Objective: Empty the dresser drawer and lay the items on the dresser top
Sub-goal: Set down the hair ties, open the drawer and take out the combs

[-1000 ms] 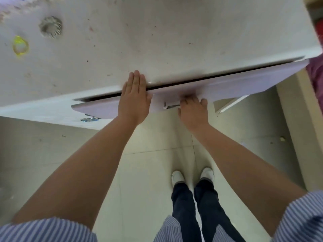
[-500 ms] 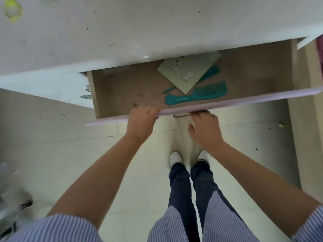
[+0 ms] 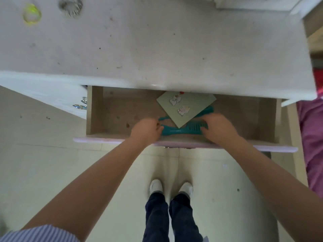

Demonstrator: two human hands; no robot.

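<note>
The dresser drawer (image 3: 120, 109) stands pulled out below the white dresser top (image 3: 157, 41). Inside lie a teal comb (image 3: 181, 131), a second teal comb (image 3: 208, 110) mostly hidden under a pale green card (image 3: 190, 102) with small stickers. Both hands are inside the drawer and blurred. My left hand (image 3: 146, 130) is at the near comb's handle end, fingers curled. My right hand (image 3: 218, 129) covers its toothed end. Whether either hand grips the comb cannot be made out.
A yellow ring (image 3: 32, 13) and a grey scrunchie (image 3: 70, 6) lie at the dresser top's far left. A metal handle (image 3: 80, 106) sticks out left of the drawer. Pink fabric (image 3: 312, 137) is at the right edge. My feet stand on pale floor tiles.
The drawer went from nearly closed to pulled wide. Both hands left its front edge and reached inside to the two ends of the near teal comb.
</note>
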